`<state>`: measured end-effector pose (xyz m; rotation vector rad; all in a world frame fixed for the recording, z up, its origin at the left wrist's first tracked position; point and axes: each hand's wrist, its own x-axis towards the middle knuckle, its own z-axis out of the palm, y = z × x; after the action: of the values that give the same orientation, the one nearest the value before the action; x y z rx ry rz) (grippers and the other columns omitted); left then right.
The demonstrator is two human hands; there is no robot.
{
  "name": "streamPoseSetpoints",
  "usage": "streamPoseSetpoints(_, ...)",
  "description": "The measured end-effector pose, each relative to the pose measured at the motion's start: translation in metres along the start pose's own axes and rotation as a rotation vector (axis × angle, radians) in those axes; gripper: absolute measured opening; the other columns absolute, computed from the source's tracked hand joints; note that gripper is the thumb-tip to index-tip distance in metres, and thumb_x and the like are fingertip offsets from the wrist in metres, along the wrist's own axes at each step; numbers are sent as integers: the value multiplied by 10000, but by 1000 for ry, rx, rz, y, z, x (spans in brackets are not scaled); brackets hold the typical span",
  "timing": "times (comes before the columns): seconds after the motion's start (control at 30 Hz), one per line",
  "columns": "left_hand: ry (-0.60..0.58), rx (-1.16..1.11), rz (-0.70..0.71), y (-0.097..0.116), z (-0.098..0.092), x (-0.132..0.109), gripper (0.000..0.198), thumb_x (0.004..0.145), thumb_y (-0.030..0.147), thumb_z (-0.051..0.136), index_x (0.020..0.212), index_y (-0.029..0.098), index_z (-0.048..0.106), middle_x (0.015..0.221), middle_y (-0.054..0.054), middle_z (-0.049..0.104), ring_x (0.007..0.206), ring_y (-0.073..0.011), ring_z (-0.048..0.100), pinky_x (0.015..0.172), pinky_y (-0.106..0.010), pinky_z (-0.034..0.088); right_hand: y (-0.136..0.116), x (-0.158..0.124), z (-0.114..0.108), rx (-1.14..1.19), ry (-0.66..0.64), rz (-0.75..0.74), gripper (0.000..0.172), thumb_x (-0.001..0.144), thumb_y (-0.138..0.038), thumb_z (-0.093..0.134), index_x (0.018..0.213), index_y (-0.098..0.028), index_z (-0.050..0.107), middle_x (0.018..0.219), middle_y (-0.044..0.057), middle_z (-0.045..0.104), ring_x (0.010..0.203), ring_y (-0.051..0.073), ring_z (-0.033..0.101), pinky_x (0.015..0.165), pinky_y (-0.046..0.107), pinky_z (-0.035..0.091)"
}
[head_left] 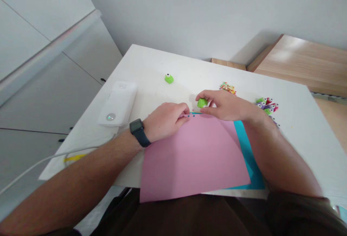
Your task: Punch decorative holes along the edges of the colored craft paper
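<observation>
The pink paper sheet [195, 156] overhung the worktop's [306, 138] near edge, w/ a blue sheet [249, 167] under it, showing on the R. L hand [168, 120] pinched the pink sheet's far edge b/w thumb & fingers, by a few tiny star-like spots [193, 116], prob. punched holes. R hand [221, 104] gripped a green craft punch [202, 102] approx. mid-worktop, at that edge. IMO good punching called for a flat edge, square punch, even gaps & L fingertips clear. A 2nd green punch [168, 79] sat toward the far L corner.
</observation>
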<state>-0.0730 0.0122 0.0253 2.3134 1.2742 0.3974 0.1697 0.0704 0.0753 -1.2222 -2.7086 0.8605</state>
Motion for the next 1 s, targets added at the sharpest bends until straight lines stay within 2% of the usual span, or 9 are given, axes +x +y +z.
streamPoseSetpoints(0.17, 6, -12, 46, 1, 0, 0, 129, 971, 298, 607, 1036, 224, 690, 995, -9, 758, 905, -202, 692, 792, -323, 457, 2, 1, 2, 13, 73, 29, 387, 909, -338, 623, 1261, -179, 647, 1096, 82, 740, 907, 216, 670, 809, 323, 477)
streamPoseSetpoints(0.4, -18, -17, 80, 1, -1, 2, 143, 966, 273, 617, 1021, 234, 743, 968, -19, 758, 869, -189, 680, 774, -313, 449, -3, 3, 11, 180, 133, 46, 329, 946, -395, 604, 1215, -206, 619, 877, 6, 692, 769, 169, 603, 704, 300, 438)
streamPoseSetpoints(0.67, -46, -22, 74, 0, -4, 1, 150, 942, 262, 643, 989, 260, 785, 942, -10, 761, 868, -186, 684, 805, -309, 464, -9, 7, 22, 432, 67, 54, 330, 1011, -493, 527, 1202, -230, 585, 981, 20, 720, 884, 184, 667, 769, 311, 518)
streamPoseSetpoints(0.87, -69, -36, 107, -1, -3, 2, 164, 938, 226, 623, 951, 248, 785, 942, 7, 775, 879, -179, 691, 818, -301, 465, -16, 10, 32, 557, -7, 1, 350, 1039, -524, 464, 1141, -212, 587, 1000, 34, 721, 891, 168, 647, 792, 304, 531)
streamPoseSetpoints(1.0, -63, -21, 86, -1, -2, 2, 147, 937, 262, 642, 964, 250, 786, 927, 2, 765, 858, -180, 680, 787, -303, 455, -11, 16, 39, 527, 69, 73, 335, 1036, -519, 459, 1127, -219, 576, 989, 41, 724, 871, 179, 657, 786, 323, 539)
